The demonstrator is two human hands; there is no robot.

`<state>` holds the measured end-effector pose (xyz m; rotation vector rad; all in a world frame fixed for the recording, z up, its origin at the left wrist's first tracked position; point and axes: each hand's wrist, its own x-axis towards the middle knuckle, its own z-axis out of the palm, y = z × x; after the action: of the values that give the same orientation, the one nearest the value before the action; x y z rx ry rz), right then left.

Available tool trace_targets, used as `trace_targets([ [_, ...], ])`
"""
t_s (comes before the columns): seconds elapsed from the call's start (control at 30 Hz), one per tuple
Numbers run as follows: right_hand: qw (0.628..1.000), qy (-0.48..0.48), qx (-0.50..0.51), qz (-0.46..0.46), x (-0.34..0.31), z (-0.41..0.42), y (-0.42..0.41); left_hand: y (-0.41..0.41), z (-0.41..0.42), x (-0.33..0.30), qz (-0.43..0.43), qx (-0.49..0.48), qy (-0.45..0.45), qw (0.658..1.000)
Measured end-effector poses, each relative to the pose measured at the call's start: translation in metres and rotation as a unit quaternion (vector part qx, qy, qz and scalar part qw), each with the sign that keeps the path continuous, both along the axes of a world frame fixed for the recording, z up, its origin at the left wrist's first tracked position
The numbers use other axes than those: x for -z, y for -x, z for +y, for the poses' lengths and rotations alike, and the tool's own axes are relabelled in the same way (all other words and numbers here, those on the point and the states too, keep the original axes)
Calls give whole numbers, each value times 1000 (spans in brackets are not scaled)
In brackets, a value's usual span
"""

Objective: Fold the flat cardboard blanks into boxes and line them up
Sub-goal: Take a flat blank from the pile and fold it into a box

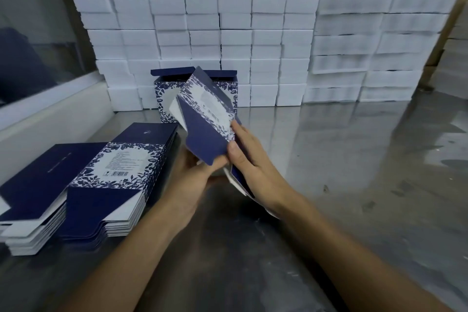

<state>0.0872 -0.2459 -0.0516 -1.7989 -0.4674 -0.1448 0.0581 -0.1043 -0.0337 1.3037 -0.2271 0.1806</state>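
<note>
A navy cardboard blank with a blue-and-white floral band point(206, 119) is held up, tilted, above the table's middle. My left hand point(192, 180) grips it from underneath, its fingers curled round the lower part. My right hand point(250, 159) holds its right side, thumb pressing on the navy flap and fingers along the edge. A stack of flat blanks point(83, 182) of the same print lies at the left. One folded box point(228, 88) with its lid flap up stands behind the held blank, partly hidden by it.
A wall of stacked white boxes point(253, 33) fills the back of the metal table point(329, 172). A white ledge with a glass pane point(50, 109) runs along the left. Bare table surface lies to the right and front.
</note>
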Motion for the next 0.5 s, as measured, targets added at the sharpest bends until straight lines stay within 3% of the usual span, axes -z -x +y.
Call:
trace_targets([
  [0.2, 980, -198, -10, -3, -16, -9, 1, -9, 4, 4, -24, -118, -83, 989],
  [0.33, 903, -398, 43, 156, -22, -19, -5, -11, 8, 4, 2, -134, -97, 986],
  [0.5, 823, -480, 39, 301, -19, -46, -8, -8, 14, -1, 29, -127, -86, 988],
])
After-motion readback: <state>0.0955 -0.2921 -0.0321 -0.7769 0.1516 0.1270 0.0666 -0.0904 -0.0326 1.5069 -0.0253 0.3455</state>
